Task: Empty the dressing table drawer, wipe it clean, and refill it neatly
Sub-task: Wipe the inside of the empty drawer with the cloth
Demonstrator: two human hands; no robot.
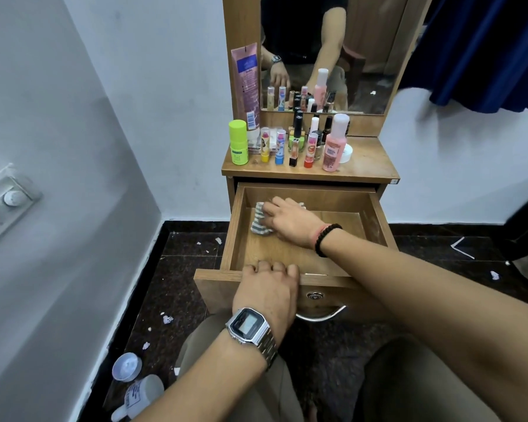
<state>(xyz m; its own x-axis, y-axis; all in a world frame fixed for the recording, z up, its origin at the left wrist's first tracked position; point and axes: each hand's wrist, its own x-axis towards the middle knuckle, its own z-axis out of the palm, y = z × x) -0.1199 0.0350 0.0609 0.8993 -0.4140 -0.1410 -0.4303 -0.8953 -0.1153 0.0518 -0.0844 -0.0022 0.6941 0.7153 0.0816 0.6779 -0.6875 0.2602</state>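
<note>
Drawer (375,214): cloth (258,222) under right hand (290,222)

White walls (165,86) meet a dark speckled stone floor (180,284) littered with paper scraps (167,319), a switch plate (8,194) on the left and a blue curtain (485,47) hanging at the right.

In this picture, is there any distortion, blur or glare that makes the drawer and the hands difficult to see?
Head view: wide-angle distortion bends the walls and the drawer edges outward; lighting is soft and even, with only faint shadows inside the drawer; no strong glare; the right hand on the cloth looks slightly soft, the left hand on the drawer front is sharp; the mirror reflection is dim.
</note>
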